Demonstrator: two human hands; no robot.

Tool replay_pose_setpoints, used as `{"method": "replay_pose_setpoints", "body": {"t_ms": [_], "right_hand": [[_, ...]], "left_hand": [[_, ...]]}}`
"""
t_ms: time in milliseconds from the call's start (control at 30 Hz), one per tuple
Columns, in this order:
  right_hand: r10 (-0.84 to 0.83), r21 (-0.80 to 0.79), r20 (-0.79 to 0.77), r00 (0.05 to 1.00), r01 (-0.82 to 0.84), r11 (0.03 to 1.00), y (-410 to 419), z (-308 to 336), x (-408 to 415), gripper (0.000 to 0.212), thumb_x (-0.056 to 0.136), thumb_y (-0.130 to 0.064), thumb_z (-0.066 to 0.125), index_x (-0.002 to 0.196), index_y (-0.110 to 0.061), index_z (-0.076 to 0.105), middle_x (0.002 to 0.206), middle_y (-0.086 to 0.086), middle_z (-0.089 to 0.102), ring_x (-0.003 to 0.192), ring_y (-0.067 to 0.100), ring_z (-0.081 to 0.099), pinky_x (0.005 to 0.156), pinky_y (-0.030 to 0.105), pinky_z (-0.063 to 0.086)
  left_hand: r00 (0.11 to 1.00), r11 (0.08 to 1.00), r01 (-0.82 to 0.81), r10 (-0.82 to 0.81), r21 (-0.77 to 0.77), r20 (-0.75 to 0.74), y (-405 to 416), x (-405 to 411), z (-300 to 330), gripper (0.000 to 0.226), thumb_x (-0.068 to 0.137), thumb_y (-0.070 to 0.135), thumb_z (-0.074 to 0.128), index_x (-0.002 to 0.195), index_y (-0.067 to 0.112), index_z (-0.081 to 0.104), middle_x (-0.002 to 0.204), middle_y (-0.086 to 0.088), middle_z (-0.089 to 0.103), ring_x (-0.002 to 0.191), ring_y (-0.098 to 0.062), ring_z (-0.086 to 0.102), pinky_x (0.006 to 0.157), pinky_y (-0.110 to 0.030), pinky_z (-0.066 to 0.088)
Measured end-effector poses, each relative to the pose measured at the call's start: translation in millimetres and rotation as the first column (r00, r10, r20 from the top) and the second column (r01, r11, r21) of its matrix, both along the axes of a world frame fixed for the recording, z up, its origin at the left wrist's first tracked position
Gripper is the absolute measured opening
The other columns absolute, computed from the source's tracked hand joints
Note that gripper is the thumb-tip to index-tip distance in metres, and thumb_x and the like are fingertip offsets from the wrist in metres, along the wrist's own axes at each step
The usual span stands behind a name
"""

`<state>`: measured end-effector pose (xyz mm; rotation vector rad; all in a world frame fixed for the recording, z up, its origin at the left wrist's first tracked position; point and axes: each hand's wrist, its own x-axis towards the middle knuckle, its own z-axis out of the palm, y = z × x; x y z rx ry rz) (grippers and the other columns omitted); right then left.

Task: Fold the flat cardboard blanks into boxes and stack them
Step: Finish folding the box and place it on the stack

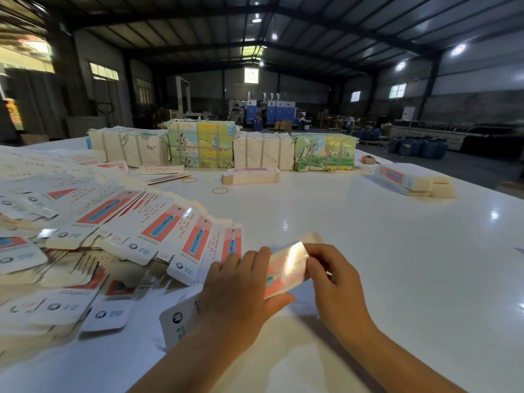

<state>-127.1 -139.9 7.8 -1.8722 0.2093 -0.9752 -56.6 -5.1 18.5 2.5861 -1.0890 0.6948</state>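
A glossy white and red cardboard blank [286,265] is held just above the white table [368,251], near its front. My left hand [241,290] grips its near end, palm over the card, thumb underneath. My right hand [334,282] pinches the far end between thumb and fingers. Part of the blank is hidden under my left hand. A wide heap of flat blanks [113,231] spreads over the left side of the table. A small stack of folded boxes [414,180] lies at the far right.
Bundled packs of cardboard [226,148] stand in a row along the table's far edge, with a low stack of blanks [251,176] in front. Two rubber bands [220,190] lie mid-table. Machines and blue drums fill the hall behind.
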Motion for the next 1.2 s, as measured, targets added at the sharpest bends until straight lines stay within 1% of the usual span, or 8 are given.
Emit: {"method": "replay_pose_setpoints", "body": {"t_ms": [167,400,500,600,833,1000,1100,1200], "right_hand": [[-0.011,0.016,-0.006,1.000,0.011,1.000,-2,0,2,0.036,0.093,0.002,0.048,0.083,-0.030,0.063,0.078,-0.012,0.066,0.081,0.000,0.061,0.068,0.009,0.047],[-0.208,-0.215,0.099,0.973,0.225,0.950,-9,5,3,0.041,0.086,-0.018,0.067,0.117,-0.041,0.055,0.127,-0.017,0.037,0.109,-0.015,0.036,0.089,0.003,0.032],[0.059,0.313,0.036,0.998,-0.067,0.947,-13,5,8,0.069,0.078,-0.018,0.072,0.137,-0.034,0.037,0.121,-0.021,0.055,0.105,-0.002,0.057,0.087,0.026,0.047],[0.406,0.624,0.188,0.894,-0.429,0.653,-17,6,8,0.044,0.070,-0.020,0.065,0.111,-0.007,0.062,0.094,0.008,0.073,0.083,0.021,0.071,0.068,0.028,0.056],[0.112,0.087,0.071,0.991,-0.118,0.989,-10,-2,3,0.012,0.092,-0.024,0.056,0.087,-0.025,0.067,0.077,-0.001,0.071,0.073,0.017,0.068,0.067,0.021,0.054],[-0.036,-0.489,-0.022,0.999,0.021,0.872,-7,-3,-1,0.029,0.096,-0.039,0.034,0.109,-0.030,0.059,0.087,-0.010,0.068,0.078,0.010,0.064,0.067,0.015,0.049],[-0.117,-0.546,-0.097,0.988,0.045,0.836,-2,-2,-1,0.049,0.098,-0.049,0.025,0.130,-0.024,0.052,0.098,-0.012,0.063,0.084,0.008,0.062,0.073,0.009,0.043],[0.004,-0.253,-0.086,0.996,-0.025,0.967,5,0,-3,0.049,0.089,-0.054,0.034,0.118,-0.027,0.063,0.096,-0.013,0.069,0.088,0.008,0.065,0.082,0.022,0.053]], "left_hand": [[0.994,0.999,0.040,-0.038,-0.025,0.100,-2,-4,-1,0.068,0.055,0.067,0.053,0.094,0.014,0.069,0.071,0.001,0.066,0.055,-0.015,0.061,0.048,-0.026,0.048],[0.999,0.998,-0.021,0.019,-0.054,-0.043,2,-3,4,0.082,0.069,0.078,0.030,0.132,0.027,0.041,0.116,0.010,0.057,0.098,-0.012,0.055,0.078,-0.022,0.037],[1.000,0.994,0.016,-0.016,-0.105,0.007,4,2,-3,0.089,0.063,0.081,0.011,0.137,0.034,0.027,0.124,0.016,0.049,0.103,-0.006,0.047,0.078,-0.017,0.027],[0.999,0.992,0.041,-0.042,-0.121,-0.002,4,2,-5,0.087,0.062,0.082,0.009,0.135,0.037,0.024,0.122,0.018,0.047,0.093,-0.001,0.039,0.077,-0.015,0.026],[0.997,0.987,0.060,-0.068,-0.151,-0.043,4,2,-4,0.093,0.058,0.082,0.005,0.134,0.034,0.032,0.119,0.016,0.052,0.088,0.000,0.035,0.074,-0.014,0.027],[0.997,0.988,0.046,-0.053,-0.145,-0.049,3,-1,-3,0.078,0.069,0.074,0.030,0.125,0.024,0.048,0.108,0.006,0.061,0.085,-0.010,0.052,0.070,-0.020,0.032],[0.998,0.986,0.045,-0.050,-0.161,-0.031,4,-2,-1,0.066,0.078,0.067,0.048,0.126,0.021,0.049,0.108,0.003,0.061,0.090,-0.016,0.056,0.072,-0.022,0.032],[0.998,0.983,0.064,-0.066,-0.172,-0.005,5,1,-2,0.066,0.083,0.065,0.044,0.134,0.025,0.037,0.122,0.006,0.052,0.103,-0.014,0.050,0.078,-0.021,0.027]]}}
